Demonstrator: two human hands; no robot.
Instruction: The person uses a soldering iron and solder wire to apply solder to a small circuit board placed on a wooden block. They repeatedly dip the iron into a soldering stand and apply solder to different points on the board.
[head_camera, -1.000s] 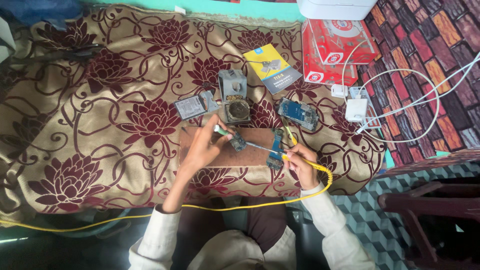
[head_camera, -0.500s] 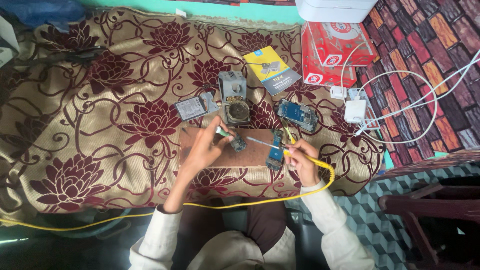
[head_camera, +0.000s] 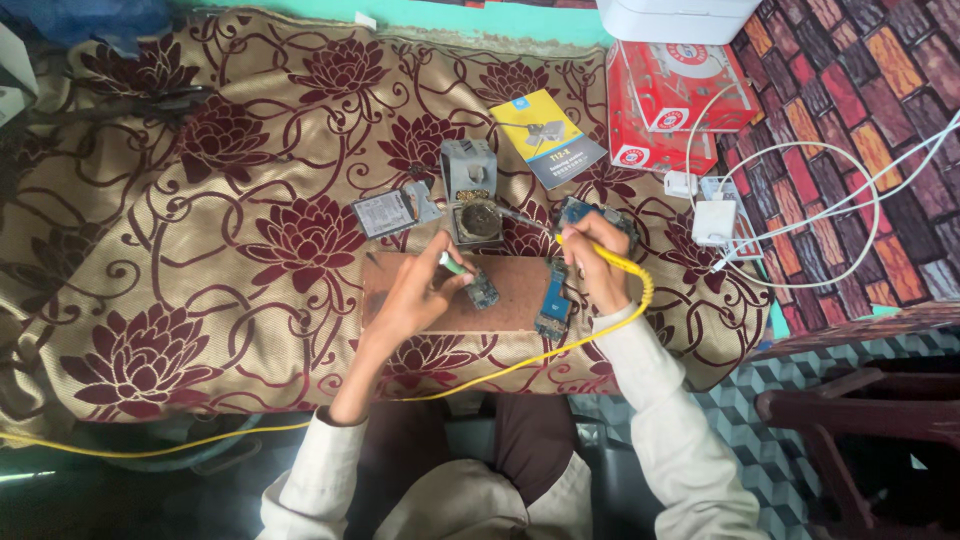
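Observation:
My left hand (head_camera: 412, 298) grips a thin green-handled tool (head_camera: 451, 264) whose end rests on a small circuit board (head_camera: 483, 291) lying on a brown wooden board (head_camera: 515, 283). My right hand (head_camera: 597, 262) holds a yellow-handled soldering iron (head_camera: 535, 226). Its metal tip reaches left to the round dark cleaner pad of a grey iron stand (head_camera: 470, 192). A blue circuit board (head_camera: 551, 302) lies on the wooden board just below my right hand. The iron's yellow cable (head_camera: 500, 370) loops back past my right wrist.
On the flowered cloth (head_camera: 200, 230) lie a grey flat part (head_camera: 390, 212), another circuit board (head_camera: 578, 210) and a yellow-blue booklet (head_camera: 548, 138). Red boxes (head_camera: 680, 100), white chargers (head_camera: 712, 220) with cables and a dark chair (head_camera: 860, 420) are to the right.
My right hand has lifted the soldering iron off the boards and swung its tip up and left to the stand's cleaner pad. My left hand has stayed on the small board.

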